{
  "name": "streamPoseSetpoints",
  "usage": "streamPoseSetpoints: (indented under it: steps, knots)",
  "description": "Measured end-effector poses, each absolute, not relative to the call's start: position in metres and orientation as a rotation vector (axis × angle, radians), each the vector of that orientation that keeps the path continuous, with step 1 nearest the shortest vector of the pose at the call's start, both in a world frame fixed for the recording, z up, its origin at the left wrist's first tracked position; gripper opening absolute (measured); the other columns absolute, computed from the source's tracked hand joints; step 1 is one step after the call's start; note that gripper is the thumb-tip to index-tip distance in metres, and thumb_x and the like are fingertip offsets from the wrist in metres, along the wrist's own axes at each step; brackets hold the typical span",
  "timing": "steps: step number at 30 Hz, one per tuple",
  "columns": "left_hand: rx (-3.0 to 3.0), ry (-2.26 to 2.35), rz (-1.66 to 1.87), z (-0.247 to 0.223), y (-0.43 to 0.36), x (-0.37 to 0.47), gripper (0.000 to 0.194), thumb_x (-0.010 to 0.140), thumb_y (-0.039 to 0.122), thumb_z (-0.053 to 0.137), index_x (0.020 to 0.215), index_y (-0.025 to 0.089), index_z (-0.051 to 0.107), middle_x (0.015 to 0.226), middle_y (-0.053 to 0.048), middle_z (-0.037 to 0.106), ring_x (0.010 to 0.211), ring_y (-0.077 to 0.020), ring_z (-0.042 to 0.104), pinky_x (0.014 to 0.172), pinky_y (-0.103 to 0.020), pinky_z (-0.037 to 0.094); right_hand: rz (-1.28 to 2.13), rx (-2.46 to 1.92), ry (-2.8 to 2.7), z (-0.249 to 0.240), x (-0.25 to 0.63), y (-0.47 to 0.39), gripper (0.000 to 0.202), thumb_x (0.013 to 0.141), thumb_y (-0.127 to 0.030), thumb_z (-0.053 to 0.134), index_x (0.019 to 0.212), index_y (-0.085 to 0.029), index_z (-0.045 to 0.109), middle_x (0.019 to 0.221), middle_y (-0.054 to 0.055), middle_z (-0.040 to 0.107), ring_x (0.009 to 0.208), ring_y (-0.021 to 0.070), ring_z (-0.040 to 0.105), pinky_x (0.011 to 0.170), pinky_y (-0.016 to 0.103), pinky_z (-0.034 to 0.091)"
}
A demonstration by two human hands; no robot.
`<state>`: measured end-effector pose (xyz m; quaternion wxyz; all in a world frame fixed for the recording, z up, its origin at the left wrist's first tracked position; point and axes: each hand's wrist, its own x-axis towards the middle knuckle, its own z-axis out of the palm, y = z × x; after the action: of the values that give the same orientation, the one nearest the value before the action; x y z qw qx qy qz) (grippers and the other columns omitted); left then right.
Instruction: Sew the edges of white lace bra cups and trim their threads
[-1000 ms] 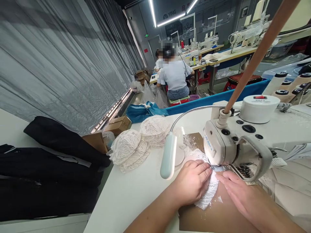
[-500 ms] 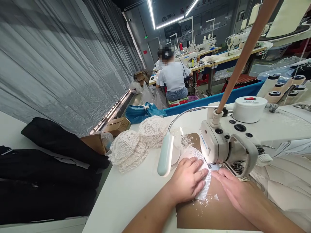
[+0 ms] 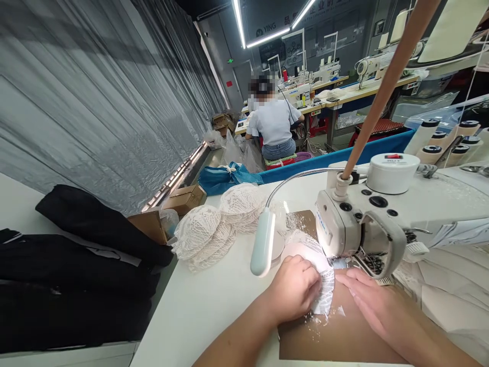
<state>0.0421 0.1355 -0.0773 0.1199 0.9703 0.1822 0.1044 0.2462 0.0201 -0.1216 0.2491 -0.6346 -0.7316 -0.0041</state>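
A white lace-covered cup (image 3: 326, 285) lies under the head of the sewing machine (image 3: 336, 224), its edge near the presser foot. My left hand (image 3: 298, 285) has its fingers curled in on the cup's left side, gripping the lace; the fingertips are partly hidden. My right hand (image 3: 367, 293) lies flat with fingers stretched toward the needle area, the tips close to the cup's right edge. Beneath both hands is a brown plate (image 3: 332, 336) with small white scraps on it.
Stacked lace cups (image 3: 198, 229) sit left of the lamp (image 3: 263, 244), which hangs beside the machine. Thread cones (image 3: 430, 153) stand at the right. Dark garments (image 3: 87, 265) lie at the far left. A co-worker (image 3: 273, 120) sits ahead, back turned, at another machine.
My left hand's fingers, earlier spread flat over the cup, are now curled in, uncovering more of the lace. My right hand has hardly moved.
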Motion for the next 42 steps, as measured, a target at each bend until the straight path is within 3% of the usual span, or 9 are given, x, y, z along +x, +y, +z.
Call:
streamPoseSetpoints:
  steps: [5,11,17,25,29,32,34,36,42]
  knots:
    - [2.791,0.484,0.271,-0.074,0.138,0.039,0.018,0.094,0.030,0.050,0.084,0.017,0.058,0.085,-0.005,0.064,0.080,-0.0182,0.054,0.074,-0.030,0.041,0.040,-1.636,-2.126,-0.111,0.243,0.020,0.041,0.090,-0.010,0.035,0.117,-0.025,0.063,0.087,0.005,0.069,0.070,0.0197,0.065,0.059,0.029,0.049]
    - [2.867,0.241,0.331,-0.068,0.139,0.038,0.029,0.100,0.027,0.042,0.123,0.017,0.057,0.131,-0.005,0.062,0.111,-0.0217,0.055,0.092,-0.035,0.039,-0.049,-1.510,-2.171,-0.112,0.239,0.024,0.045,0.076,0.001,0.034,0.104,-0.022,0.061,0.086,0.004,0.063,0.056,0.0154,0.054,0.049,0.029,0.032]
    - [2.971,0.204,0.257,-0.073,0.139,0.039,0.034,0.102,0.027,0.038,0.129,0.015,0.055,0.138,-0.003,0.059,0.113,-0.0225,0.053,0.088,-0.036,0.041,-0.186,-1.564,-2.136,-0.105,0.235,0.025,0.050,0.066,0.002,0.038,0.101,-0.023,0.062,0.084,0.004,0.063,0.048,0.0144,0.046,0.047,0.030,0.025]
    - [2.956,0.325,0.288,-0.071,0.135,0.045,0.035,0.098,0.026,0.043,0.129,0.014,0.055,0.135,-0.005,0.060,0.105,-0.0240,0.054,0.083,-0.037,0.043,-0.310,-1.661,-2.117,-0.098,0.234,0.026,0.044,0.075,0.002,0.038,0.100,-0.021,0.066,0.073,0.003,0.065,0.040,0.0132,0.045,0.043,0.030,0.025]
    - [2.865,0.297,0.335,-0.069,0.137,0.042,0.034,0.095,0.037,0.052,0.121,0.016,0.059,0.127,-0.007,0.063,0.104,-0.0235,0.056,0.086,-0.036,0.043,-0.267,-1.760,-2.135,-0.116,0.242,0.023,0.049,0.083,-0.001,0.036,0.119,-0.023,0.062,0.094,0.005,0.072,0.049,0.0148,0.057,0.047,0.030,0.037]
    - [2.815,0.357,0.337,-0.071,0.137,0.040,0.027,0.091,0.040,0.059,0.103,0.016,0.063,0.110,-0.008,0.067,0.094,-0.0214,0.057,0.080,-0.034,0.043,-0.250,-1.793,-2.107,-0.126,0.245,0.019,0.051,0.087,-0.006,0.035,0.130,-0.026,0.055,0.108,0.008,0.071,0.071,0.0208,0.068,0.055,0.031,0.045]
    - [2.819,0.412,0.308,-0.074,0.137,0.040,0.020,0.093,0.034,0.055,0.087,0.017,0.063,0.093,-0.006,0.066,0.085,-0.0195,0.056,0.073,-0.031,0.042,-0.233,-1.796,-2.094,-0.125,0.246,0.017,0.048,0.089,-0.008,0.034,0.126,-0.026,0.057,0.108,0.008,0.071,0.077,0.0231,0.069,0.059,0.033,0.047]
    - [2.814,0.439,0.299,-0.077,0.136,0.041,0.021,0.095,0.027,0.050,0.080,0.017,0.060,0.085,-0.006,0.064,0.080,-0.0185,0.055,0.071,-0.031,0.041,-0.152,-1.792,-2.110,-0.120,0.245,0.016,0.042,0.089,-0.009,0.034,0.117,-0.025,0.061,0.106,0.008,0.070,0.066,0.0202,0.066,0.058,0.033,0.046]
    - [2.661,0.424,0.327,-0.075,0.138,0.039,0.018,0.095,0.027,0.048,0.088,0.017,0.060,0.094,-0.007,0.066,0.088,-0.0193,0.059,0.081,-0.031,0.043,0.119,-1.627,-2.220,-0.105,0.244,0.014,0.033,0.089,-0.008,0.036,0.099,-0.023,0.063,0.076,0.002,0.061,0.063,0.0182,0.060,0.056,0.030,0.040]
